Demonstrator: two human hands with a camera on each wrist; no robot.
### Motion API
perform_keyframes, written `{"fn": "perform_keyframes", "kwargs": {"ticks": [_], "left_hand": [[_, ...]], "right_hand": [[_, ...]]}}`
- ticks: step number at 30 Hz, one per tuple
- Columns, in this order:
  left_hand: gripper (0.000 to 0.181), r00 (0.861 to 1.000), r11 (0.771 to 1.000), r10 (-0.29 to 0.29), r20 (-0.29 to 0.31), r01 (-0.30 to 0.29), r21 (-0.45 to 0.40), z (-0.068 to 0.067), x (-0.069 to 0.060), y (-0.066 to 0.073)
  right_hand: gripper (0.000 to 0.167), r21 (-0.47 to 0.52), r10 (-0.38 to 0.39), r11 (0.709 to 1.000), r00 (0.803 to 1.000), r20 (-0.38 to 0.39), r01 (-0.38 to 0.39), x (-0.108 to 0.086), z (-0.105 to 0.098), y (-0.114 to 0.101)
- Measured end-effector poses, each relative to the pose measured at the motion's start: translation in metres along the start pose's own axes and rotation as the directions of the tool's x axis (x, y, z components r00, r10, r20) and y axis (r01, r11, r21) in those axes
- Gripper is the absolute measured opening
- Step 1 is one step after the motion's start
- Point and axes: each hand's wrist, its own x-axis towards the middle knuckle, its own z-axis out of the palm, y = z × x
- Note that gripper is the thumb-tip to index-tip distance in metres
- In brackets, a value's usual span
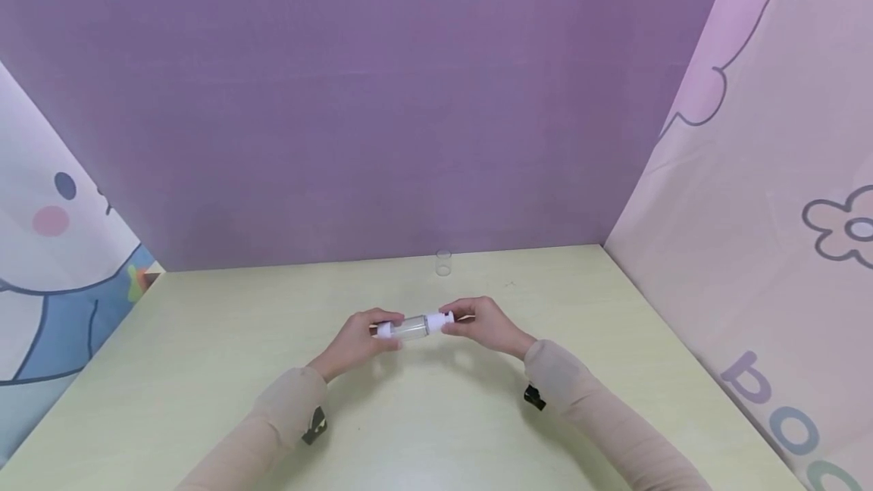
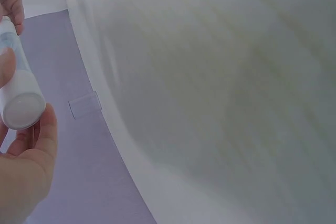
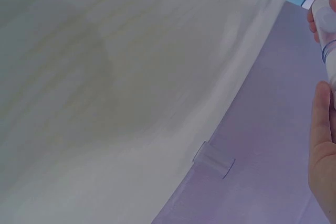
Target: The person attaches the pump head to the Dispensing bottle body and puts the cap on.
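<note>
Facing left camera: likely bottle base (image 2: 23, 111)

On the right wall (image 1: 736, 264): purple letter (image 1: 736, 367), unclear; blue "o" (image 1: 813, 434); green letter (image 1: 827, 467), cut off

On my remote feed I count: bottle (image 1: 411, 328), one; clear cylinder (image 1: 443, 264), one; hands (image 1: 356, 339) (image 1: 489, 324), two; sleeves (image 1: 262, 423) (image 1: 600, 411), two; black wrist pieces (image 1: 315, 426) (image 1: 535, 398), two; counter (image 1: 225, 332), one.
</note>
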Motion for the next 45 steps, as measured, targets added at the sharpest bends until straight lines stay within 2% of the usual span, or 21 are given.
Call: {"fn": "perform_keyframes", "kwargs": {"ticks": [8,15,21,29,36,45], "left_hand": [[0.038,1.0,1.0,0.006,0.005,-0.006,0.001,0.0,0.0,0.001],[0.038,1.0,1.0,0.008,-0.004,-0.008,0.001,0.001,0.001,0.001],[0.039,1.0,1.0,0.002,0.003,-0.002,-0.003,0.002,0.001,0.002],[0.038,1.0,1.0,0.001,0.011,-0.001,-0.012,0.003,0.0,0.004],[0.038,1.0,1.0,-0.004,0.0,0.004,-0.006,0.002,0.0,0.002],[0.038,1.0,1.0,-0.01,0.007,0.01,0.002,0.001,-0.002,0.002]], "right_hand": [[0.031,-0.018,0.021,1.0,1.0,0.003,-0.021,0.0,-0.001,0.0],[0.032,-0.025,0.006,1.0,1.0,0.012,-0.006,0.0,-0.002,0.002],[0.034,0.001,0.041,0.999,0.999,0.023,-0.041,0.0,-0.004,0.003],[0.036,0.032,0.035,0.999,0.998,0.044,-0.037,-0.012,-0.01,-0.029],[0.04,0.11,0.038,0.993,0.999,0.031,-0.041,-0.002,-0.005,-0.001],[0.036,0.105,0.035,0.994,0.999,0.016,-0.036,-0.003,-0.003,0.001]]}}
